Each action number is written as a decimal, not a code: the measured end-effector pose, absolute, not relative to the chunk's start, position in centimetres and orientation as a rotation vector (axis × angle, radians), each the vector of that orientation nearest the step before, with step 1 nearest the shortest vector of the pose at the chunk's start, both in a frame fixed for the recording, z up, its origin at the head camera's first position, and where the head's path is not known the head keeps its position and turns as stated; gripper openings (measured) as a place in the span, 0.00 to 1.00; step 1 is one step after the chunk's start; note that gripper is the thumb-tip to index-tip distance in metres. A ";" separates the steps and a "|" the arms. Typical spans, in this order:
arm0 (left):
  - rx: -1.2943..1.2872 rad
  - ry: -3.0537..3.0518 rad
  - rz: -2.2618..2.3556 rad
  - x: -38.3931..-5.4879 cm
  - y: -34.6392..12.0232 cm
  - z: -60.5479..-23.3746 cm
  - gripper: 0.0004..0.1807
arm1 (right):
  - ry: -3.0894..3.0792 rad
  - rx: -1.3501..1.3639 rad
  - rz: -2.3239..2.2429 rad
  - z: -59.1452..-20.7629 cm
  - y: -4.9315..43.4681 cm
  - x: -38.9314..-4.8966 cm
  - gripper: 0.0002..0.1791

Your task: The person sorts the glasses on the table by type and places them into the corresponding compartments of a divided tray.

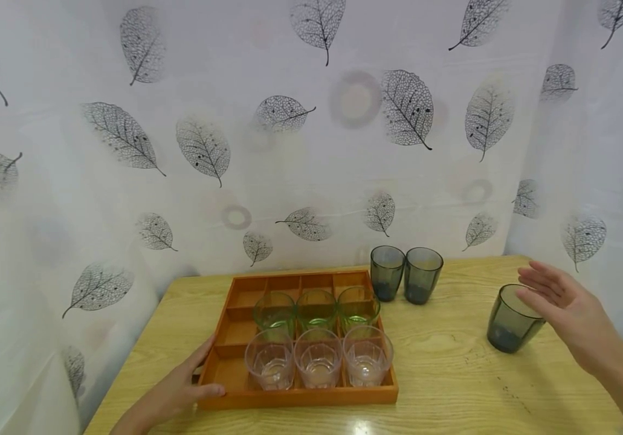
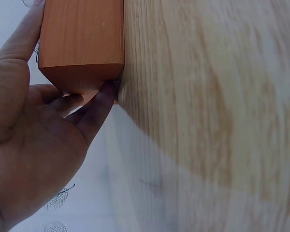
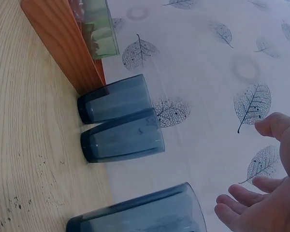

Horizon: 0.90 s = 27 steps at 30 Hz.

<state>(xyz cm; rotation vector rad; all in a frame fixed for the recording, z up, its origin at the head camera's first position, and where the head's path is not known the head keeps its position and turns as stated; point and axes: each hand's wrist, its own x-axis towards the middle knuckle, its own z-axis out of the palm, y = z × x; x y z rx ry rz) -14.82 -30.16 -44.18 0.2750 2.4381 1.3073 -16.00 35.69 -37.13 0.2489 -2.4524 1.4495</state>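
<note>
From the head view, we see the left hand (image 1: 183, 386) at the near left corner of the tray (image 1: 297, 399), its thumb on the front edge and its fingers along the side, gripping the wood. The right hand (image 1: 577, 317) is raised beside the lone dark glass (image 1: 507, 329), fingers extended and holding nothing. Both rest our eyes on a pale wooden table (image 1: 442, 380), with a white leaf-print curtain (image 1: 311, 169) behind and at the sides. In the tray we find three clear glasses (image 1: 319, 362) in the front row and three green glasses (image 1: 316, 314) behind them. Two dark glasses (image 1: 386, 272) stand side by side at its far right corner, between the tray and the lone one.

From the left wrist, we see the tray's corner held between thumb and fingers, the table's grain alongside.

From the right wrist, we see the thumb spread from loosely bent fingers, a gap separating them from the lone dark glass. Dark specks mark the table; the pair stands beyond, close to the tray.
</note>
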 end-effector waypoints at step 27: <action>0.266 2.421 1.324 -14.9 -30.2 -44.4 0.56 | -2.764 0.125 1.423 -40.7 38.4 -17.3 0.50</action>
